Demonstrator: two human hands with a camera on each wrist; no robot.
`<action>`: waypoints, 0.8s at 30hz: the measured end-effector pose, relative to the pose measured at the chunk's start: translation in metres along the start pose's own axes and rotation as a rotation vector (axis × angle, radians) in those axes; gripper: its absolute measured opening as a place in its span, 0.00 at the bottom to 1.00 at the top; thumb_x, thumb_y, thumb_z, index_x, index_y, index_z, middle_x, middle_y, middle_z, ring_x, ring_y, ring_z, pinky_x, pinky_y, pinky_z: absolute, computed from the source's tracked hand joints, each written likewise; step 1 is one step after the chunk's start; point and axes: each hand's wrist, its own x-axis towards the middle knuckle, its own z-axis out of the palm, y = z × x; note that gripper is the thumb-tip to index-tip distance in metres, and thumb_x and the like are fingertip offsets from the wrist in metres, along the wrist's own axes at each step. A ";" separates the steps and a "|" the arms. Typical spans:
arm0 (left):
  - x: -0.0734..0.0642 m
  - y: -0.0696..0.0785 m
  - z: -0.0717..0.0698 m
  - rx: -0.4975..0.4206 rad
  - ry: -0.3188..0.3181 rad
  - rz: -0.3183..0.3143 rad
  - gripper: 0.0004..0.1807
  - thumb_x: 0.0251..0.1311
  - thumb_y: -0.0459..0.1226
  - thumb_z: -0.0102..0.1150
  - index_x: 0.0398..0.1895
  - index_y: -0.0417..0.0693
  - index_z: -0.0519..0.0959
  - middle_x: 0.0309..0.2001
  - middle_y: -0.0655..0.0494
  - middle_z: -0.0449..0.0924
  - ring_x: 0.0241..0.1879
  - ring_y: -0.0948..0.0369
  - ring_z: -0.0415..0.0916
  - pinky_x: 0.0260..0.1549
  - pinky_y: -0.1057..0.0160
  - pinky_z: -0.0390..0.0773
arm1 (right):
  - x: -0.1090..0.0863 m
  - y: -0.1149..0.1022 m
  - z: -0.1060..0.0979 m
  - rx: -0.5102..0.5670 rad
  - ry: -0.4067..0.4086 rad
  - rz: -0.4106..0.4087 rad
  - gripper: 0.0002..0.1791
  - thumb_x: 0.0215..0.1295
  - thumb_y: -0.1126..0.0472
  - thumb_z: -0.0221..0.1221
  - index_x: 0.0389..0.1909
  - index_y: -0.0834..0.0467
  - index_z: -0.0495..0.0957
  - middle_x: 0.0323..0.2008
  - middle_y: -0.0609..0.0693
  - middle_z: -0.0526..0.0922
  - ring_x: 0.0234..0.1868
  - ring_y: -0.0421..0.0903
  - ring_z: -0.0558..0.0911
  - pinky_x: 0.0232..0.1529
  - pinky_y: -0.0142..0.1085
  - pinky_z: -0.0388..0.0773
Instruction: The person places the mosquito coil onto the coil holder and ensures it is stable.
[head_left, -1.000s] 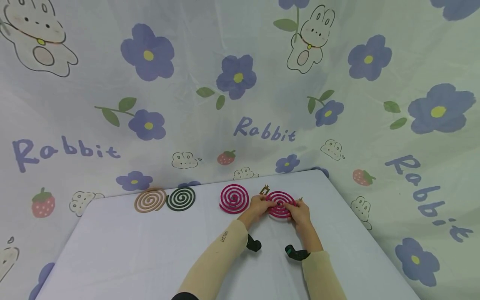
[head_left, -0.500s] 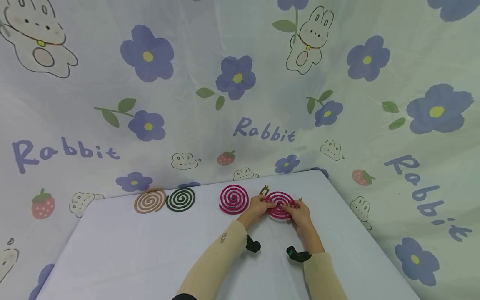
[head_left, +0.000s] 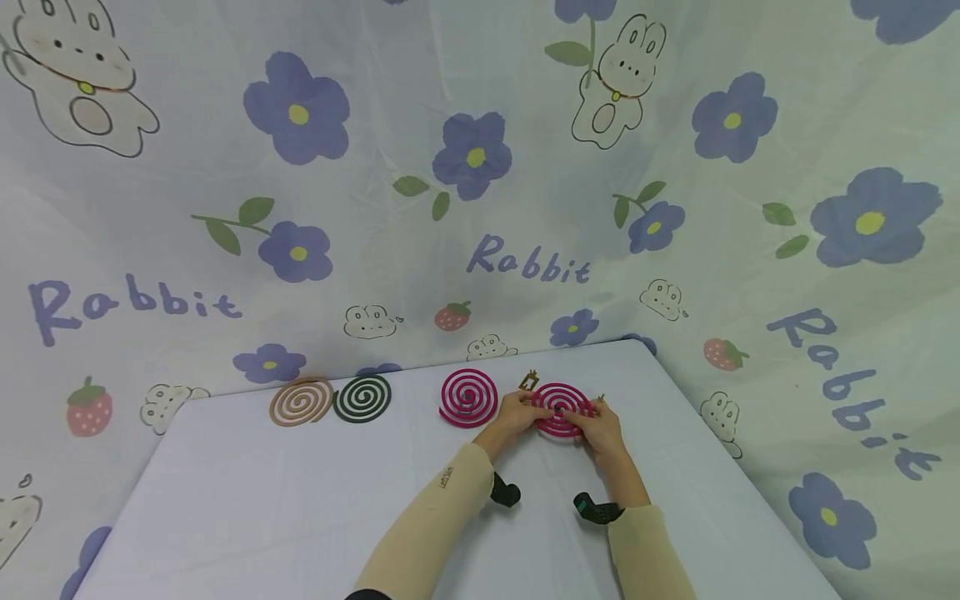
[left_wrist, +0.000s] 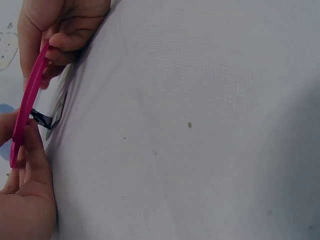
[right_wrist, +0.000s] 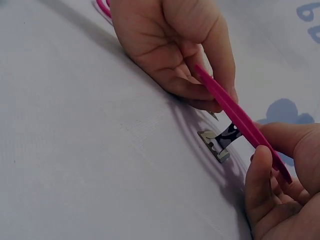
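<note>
Your sleeves (head_left: 420, 529) cut off at the lower edge, the left one's lettering (head_left: 447, 477) too small to read, left hand (head_left: 517, 414) and right hand (head_left: 602, 427) pinching a pink coil (right_wrist: 242, 122) above the table (head_left: 262, 500), its metal stand (right_wrist: 220, 145) mostly hidden from the head view, "Rabbit" on the cloth (head_left: 390, 267) behind.

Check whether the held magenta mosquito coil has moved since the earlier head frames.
No: the held magenta mosquito coil shows no visible shift against the table's far edge.

High head view from near side, facing far backdrop (head_left: 540, 200); both wrist views close, sharing pink coil (right_wrist: 240, 119) edge-on
</note>
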 end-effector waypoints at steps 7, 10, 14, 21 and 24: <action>0.001 -0.006 -0.003 0.065 0.040 0.058 0.30 0.49 0.34 0.74 0.57 0.38 0.74 0.46 0.48 0.78 0.40 0.60 0.77 0.39 0.64 0.80 | -0.004 -0.003 0.005 -0.027 0.008 0.003 0.33 0.57 0.59 0.70 0.61 0.66 0.69 0.41 0.61 0.80 0.17 0.39 0.76 0.20 0.29 0.76; -0.002 -0.007 -0.005 0.066 0.044 0.069 0.29 0.50 0.34 0.73 0.56 0.38 0.75 0.44 0.49 0.80 0.40 0.60 0.78 0.40 0.64 0.80 | -0.004 -0.002 0.006 -0.040 0.010 0.005 0.35 0.58 0.58 0.70 0.63 0.66 0.67 0.44 0.63 0.79 0.18 0.39 0.76 0.21 0.29 0.76; -0.006 -0.008 -0.008 0.014 0.016 0.076 0.28 0.52 0.32 0.72 0.56 0.36 0.74 0.41 0.49 0.82 0.38 0.60 0.80 0.38 0.63 0.81 | -0.002 -0.001 0.007 -0.055 0.011 0.010 0.36 0.57 0.56 0.70 0.63 0.66 0.67 0.46 0.64 0.79 0.18 0.40 0.77 0.22 0.29 0.77; -0.014 -0.011 -0.016 -0.018 -0.047 0.074 0.25 0.55 0.31 0.69 0.56 0.35 0.74 0.39 0.50 0.84 0.38 0.58 0.82 0.40 0.62 0.81 | -0.005 -0.001 0.004 -0.059 0.027 -0.006 0.37 0.58 0.55 0.70 0.63 0.64 0.66 0.42 0.62 0.79 0.19 0.39 0.77 0.23 0.29 0.77; -0.019 -0.013 -0.020 0.026 -0.059 0.071 0.23 0.56 0.32 0.69 0.55 0.36 0.75 0.39 0.51 0.84 0.38 0.59 0.82 0.41 0.61 0.81 | -0.010 0.000 0.002 -0.080 0.030 -0.003 0.39 0.59 0.55 0.69 0.66 0.64 0.62 0.46 0.63 0.76 0.21 0.39 0.78 0.24 0.29 0.78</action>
